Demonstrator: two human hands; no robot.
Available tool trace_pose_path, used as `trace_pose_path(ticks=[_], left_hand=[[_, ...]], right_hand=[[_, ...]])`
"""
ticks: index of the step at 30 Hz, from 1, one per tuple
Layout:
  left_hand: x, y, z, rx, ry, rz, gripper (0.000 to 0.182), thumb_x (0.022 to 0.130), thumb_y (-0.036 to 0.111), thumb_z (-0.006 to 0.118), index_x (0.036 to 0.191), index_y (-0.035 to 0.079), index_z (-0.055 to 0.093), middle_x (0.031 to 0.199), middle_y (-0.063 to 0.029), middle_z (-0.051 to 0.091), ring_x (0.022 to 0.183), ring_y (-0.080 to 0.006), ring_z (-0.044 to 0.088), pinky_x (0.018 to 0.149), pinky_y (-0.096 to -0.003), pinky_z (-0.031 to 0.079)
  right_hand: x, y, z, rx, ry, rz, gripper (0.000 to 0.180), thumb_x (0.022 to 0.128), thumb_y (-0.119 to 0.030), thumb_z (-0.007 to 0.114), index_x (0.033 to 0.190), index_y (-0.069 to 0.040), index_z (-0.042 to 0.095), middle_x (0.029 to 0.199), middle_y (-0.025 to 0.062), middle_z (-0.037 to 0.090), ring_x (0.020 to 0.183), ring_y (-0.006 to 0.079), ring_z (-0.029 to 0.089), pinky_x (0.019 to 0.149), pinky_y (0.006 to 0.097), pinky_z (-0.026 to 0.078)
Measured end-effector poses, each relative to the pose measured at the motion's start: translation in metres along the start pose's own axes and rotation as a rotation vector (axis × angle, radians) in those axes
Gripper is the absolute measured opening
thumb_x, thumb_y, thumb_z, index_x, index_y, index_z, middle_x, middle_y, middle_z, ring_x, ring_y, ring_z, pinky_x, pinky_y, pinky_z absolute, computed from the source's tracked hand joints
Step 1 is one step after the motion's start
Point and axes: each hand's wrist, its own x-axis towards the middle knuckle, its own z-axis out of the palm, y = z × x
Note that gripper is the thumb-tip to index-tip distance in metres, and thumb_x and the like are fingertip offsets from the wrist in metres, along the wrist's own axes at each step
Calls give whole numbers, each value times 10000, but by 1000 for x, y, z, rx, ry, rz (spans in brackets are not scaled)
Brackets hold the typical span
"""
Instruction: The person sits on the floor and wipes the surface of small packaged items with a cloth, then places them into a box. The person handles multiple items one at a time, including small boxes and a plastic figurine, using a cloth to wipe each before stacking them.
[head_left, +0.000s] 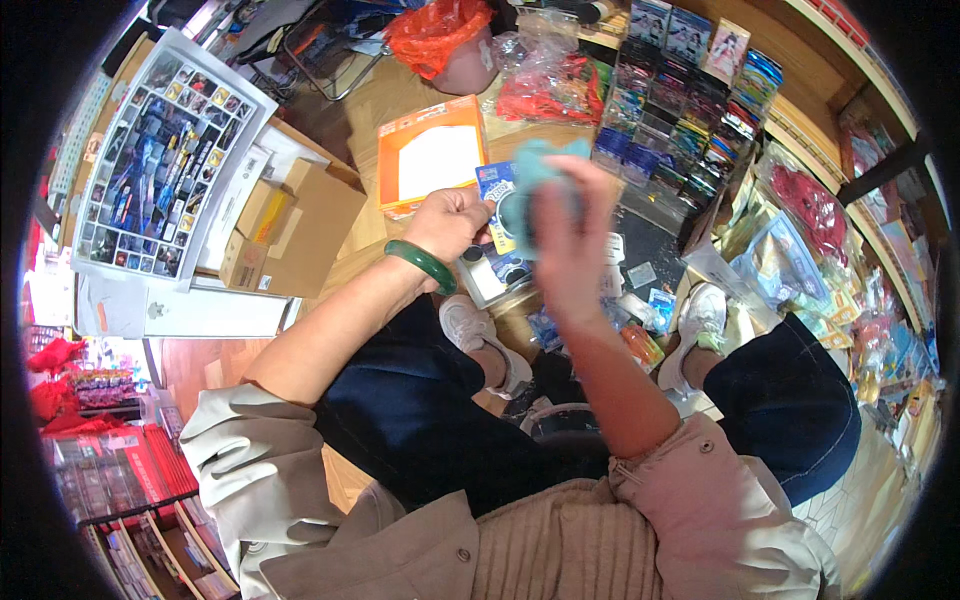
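My left hand (454, 217), with a green bangle (420, 264) at its wrist, pinches the left edge of a blue and yellow printed package (496, 187). Blurred by motion, my right hand (570, 232) grips a teal cloth (531, 161) that lies over the right part of the package. Behind my left hand stands an orange open-topped box (394, 165) with a white inside. Below the package, a clear-edged tray (480, 277) with dark round pieces and a blue print sits low near my left shoe. What lies under the cloth is hidden.
Stacked card packs (667, 105) fill a rack at the back right. A bin with a red bag (457, 56) and red plastic-wrapped goods (551, 90) stand at the back. Cardboard boxes (322, 232) and a large framed print (169, 161) are at left. Bagged goods (780, 255) crowd the right.
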Motion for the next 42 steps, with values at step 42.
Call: trace_pose_path(ticks=[42], left_hand=[[-4,-12,1,320,11,425,157,721,42,707,866,-7,671,742,-28,658,687,-60,583,624,-250,488]], right_hand=[[5,-6,-6,-282,-363,-308,102,794,-159,645,818,-62,629,803,120,630,721,324,579,659,408,442]])
